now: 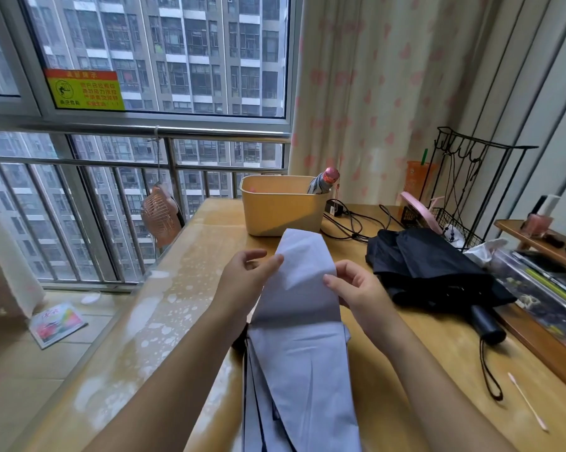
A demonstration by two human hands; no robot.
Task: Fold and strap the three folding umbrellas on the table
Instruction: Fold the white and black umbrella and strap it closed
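A pale lavender folding umbrella (299,337) lies lengthwise on the table in front of me, its canopy loose. My left hand (245,275) pinches the left edge of a raised fabric panel. My right hand (353,288) pinches the same panel's right edge. A black folding umbrella (431,272) lies unfolded to the right, its handle and wrist cord pointing toward me. A third umbrella (324,182), rolled and pink-capped, stands in the yellow bin (275,210).
The wooden table (177,305) runs along a window with a metal railing. Black cables (353,223), a wire rack (461,190) and clutter fill the back right. A cotton swab (526,401) lies near the right edge. A magazine (56,324) lies on the floor.
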